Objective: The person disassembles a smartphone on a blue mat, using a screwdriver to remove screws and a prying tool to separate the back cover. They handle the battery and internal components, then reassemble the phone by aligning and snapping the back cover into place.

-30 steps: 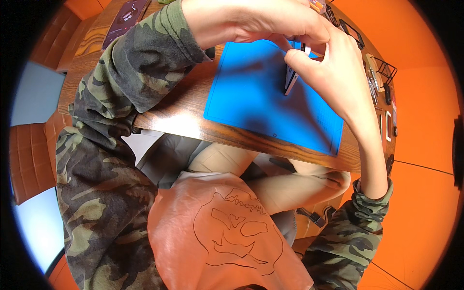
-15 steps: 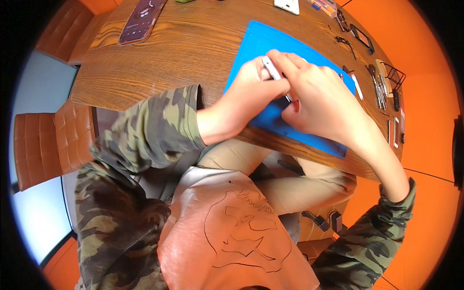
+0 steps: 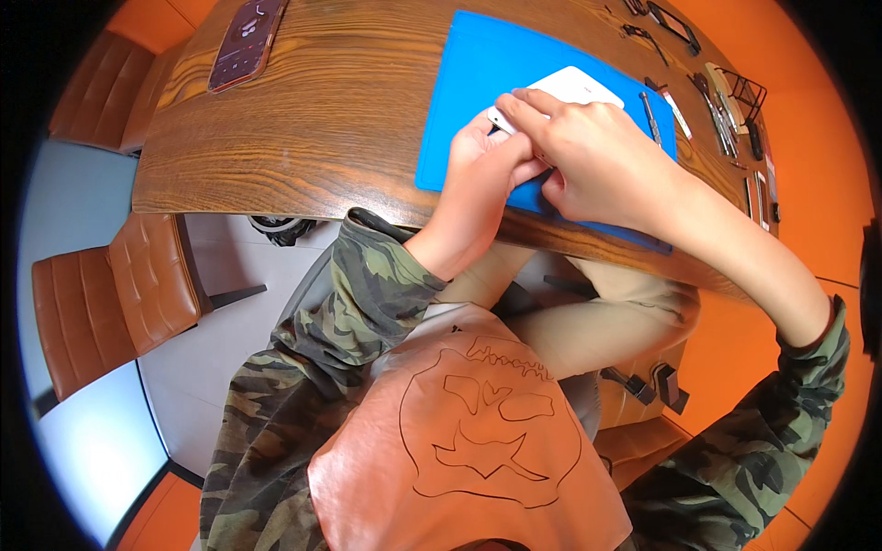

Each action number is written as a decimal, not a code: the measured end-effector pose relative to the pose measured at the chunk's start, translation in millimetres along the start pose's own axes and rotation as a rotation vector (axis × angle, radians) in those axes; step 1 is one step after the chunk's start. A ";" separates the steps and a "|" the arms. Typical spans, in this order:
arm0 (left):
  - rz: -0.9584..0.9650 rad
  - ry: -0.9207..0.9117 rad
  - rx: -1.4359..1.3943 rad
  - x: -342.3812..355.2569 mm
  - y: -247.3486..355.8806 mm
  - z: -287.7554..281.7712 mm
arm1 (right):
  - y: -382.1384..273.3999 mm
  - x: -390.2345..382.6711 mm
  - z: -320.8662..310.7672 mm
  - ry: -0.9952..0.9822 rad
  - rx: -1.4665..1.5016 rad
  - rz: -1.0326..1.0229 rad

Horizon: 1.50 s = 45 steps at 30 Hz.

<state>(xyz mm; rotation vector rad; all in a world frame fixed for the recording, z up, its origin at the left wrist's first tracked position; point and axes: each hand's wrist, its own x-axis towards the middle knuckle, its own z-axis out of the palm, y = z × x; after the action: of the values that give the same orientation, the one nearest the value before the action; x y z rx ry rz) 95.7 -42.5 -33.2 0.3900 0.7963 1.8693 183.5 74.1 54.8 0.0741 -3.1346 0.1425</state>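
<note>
A white smartphone (image 3: pixel 574 84) is held between my two hands above the blue mat (image 3: pixel 441 138), its flat pale back turned up. My left hand (image 3: pixel 485 163) is closed on the near left end, with its thumb and fingers bent around the edge. Over the near side lies my right hand (image 3: pixel 597 151), its curled fingers gripping the phone and hiding much of it. What the fingertips press on underneath cannot be seen. A slim metal screwdriver (image 3: pixel 650 119) lies on the mat, just beyond my right hand.
At the far left of the wooden table (image 3: pixel 303 138) lies another phone (image 3: pixel 246 44) with its screen lit. Small tools (image 3: pixel 721 124), a wire rack (image 3: pixel 744 90) and a black-framed part (image 3: pixel 673 26) line the right edge. A brown chair (image 3: pixel 152 275) stands at left.
The phone has turned from nearly edge-on to showing its white back. Both hands have shifted with it, still gripping. The view has moved too, and the screwdriver now shows more fully.
</note>
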 end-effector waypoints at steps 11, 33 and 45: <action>0.096 -0.032 0.166 4.1 -10.5 0.9 | -1.6 -14.5 -5.4 0.144 -0.024 0.207; 0.366 -0.181 0.511 -3.0 -24.7 5.4 | -26.4 -50.0 33.7 0.543 0.283 0.500; 0.540 -0.356 1.127 -13.9 -15.6 4.9 | -27.3 -74.5 64.5 0.752 0.746 0.626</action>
<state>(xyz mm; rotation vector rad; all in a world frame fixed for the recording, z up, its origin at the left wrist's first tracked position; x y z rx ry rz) 115.3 -49.3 -39.0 1.7196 1.5410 1.5427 259.1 44.6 -7.3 -0.7562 -2.1063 1.0334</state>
